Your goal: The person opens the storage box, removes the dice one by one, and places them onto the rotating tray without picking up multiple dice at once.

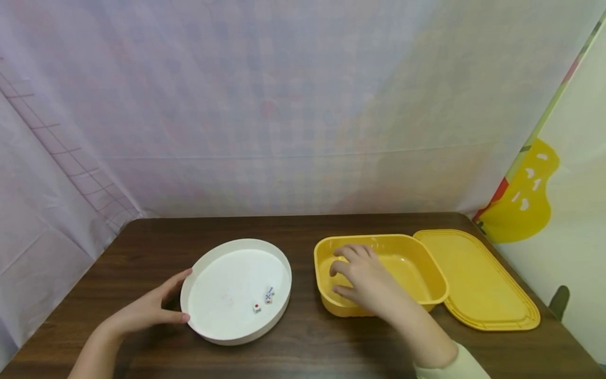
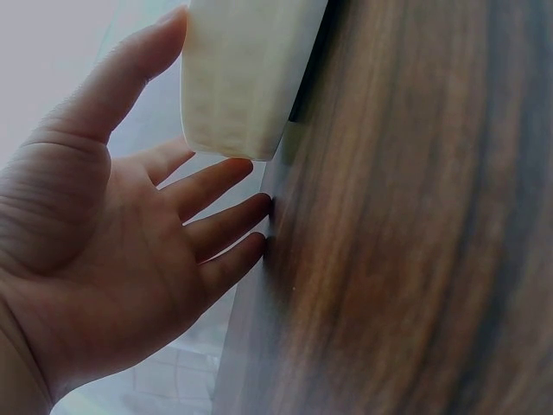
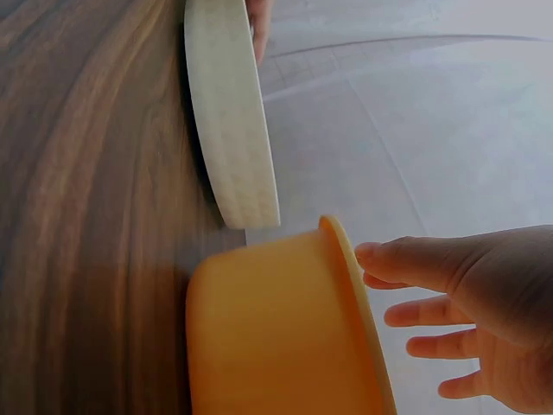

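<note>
A round white tray (image 1: 222,284) stands left of the middle of the table, with small white dice (image 1: 269,296) lying in its right part. My left hand (image 1: 144,309) is at the tray's left side, thumb and fingers spread apart with their tips against the wall. In the left wrist view the lower fingertips (image 2: 263,203) come down by the tabletop. Over a yellow plastic basin (image 1: 428,297) hovers my right hand (image 1: 366,276), fingers spread and loosely bent, holding nothing. The right wrist view shows its thumb close by the basin's rim (image 3: 350,268).
A flat yellow lid (image 1: 483,284) lies to the right of the basin, reaching toward the table's right edge. The dark wooden table (image 1: 156,247) ends at a pale curtain (image 1: 284,131) behind. Bare wood separates the tray from the basin.
</note>
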The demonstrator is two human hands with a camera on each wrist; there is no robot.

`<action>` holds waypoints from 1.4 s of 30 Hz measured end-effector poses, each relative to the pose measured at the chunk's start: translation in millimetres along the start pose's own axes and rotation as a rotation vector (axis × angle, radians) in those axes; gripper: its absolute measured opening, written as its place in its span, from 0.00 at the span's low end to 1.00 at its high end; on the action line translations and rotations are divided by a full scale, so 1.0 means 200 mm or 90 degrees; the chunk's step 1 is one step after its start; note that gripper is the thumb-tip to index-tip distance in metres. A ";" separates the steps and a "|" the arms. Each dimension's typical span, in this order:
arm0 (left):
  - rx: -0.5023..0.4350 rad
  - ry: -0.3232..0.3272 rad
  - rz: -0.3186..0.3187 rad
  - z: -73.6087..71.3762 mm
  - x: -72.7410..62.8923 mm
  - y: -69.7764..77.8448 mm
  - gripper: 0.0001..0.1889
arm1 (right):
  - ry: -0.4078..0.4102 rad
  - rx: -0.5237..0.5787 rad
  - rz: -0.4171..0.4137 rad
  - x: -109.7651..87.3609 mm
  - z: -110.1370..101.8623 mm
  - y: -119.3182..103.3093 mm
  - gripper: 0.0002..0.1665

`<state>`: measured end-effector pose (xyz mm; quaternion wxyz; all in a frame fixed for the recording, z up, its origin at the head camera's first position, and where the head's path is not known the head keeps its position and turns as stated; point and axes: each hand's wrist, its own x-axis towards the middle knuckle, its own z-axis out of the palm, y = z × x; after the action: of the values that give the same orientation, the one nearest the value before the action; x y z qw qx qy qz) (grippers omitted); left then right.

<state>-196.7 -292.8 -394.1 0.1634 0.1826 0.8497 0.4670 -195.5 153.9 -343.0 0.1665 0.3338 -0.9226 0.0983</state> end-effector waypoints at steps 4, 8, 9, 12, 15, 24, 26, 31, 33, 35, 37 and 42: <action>-0.006 -0.004 -0.003 0.00 0.00 0.00 0.50 | 0.016 0.004 0.001 -0.01 -0.02 0.03 0.13; -0.005 -0.003 -0.004 0.00 0.00 0.01 0.50 | 0.023 0.002 0.007 -0.02 -0.03 0.06 0.13; -0.003 -0.003 -0.001 0.00 0.00 0.00 0.50 | 0.023 0.000 0.009 -0.03 -0.03 0.07 0.13; 0.001 0.001 -0.001 -0.01 0.00 0.00 0.50 | 0.018 -0.003 0.022 -0.04 -0.04 0.10 0.13; 0.008 0.003 0.001 -0.01 0.00 0.00 0.50 | 0.014 -0.009 0.033 -0.06 -0.06 0.12 0.13; 0.006 0.000 -0.003 0.00 0.00 0.00 0.50 | 0.009 -0.012 0.044 -0.12 -0.07 0.18 0.13; 0.002 -0.001 -0.002 0.00 0.00 0.00 0.50 | 0.007 -0.013 0.050 -0.13 -0.07 0.19 0.12; -0.003 -0.002 0.001 0.00 0.00 0.00 0.50 | 0.000 -0.019 0.063 -0.16 -0.07 0.21 0.12; -0.002 -0.001 0.001 0.00 0.00 0.00 0.50 | -0.002 -0.023 0.064 -0.17 -0.07 0.22 0.12; -0.001 0.000 0.000 0.00 0.00 0.00 0.50 | -0.004 -0.027 0.067 -0.18 -0.07 0.23 0.12; 0.002 0.002 0.001 0.00 0.00 0.00 0.50 | -0.010 -0.027 0.074 -0.19 -0.07 0.24 0.12; 0.004 0.002 0.005 0.00 0.00 -0.01 0.50 | -0.026 -0.034 0.098 -0.20 -0.07 0.27 0.13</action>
<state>-196.5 -293.5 -395.0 0.1596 0.1859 0.8508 0.4649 -198.6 223.0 -348.6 0.1486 0.2593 -0.9510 0.0792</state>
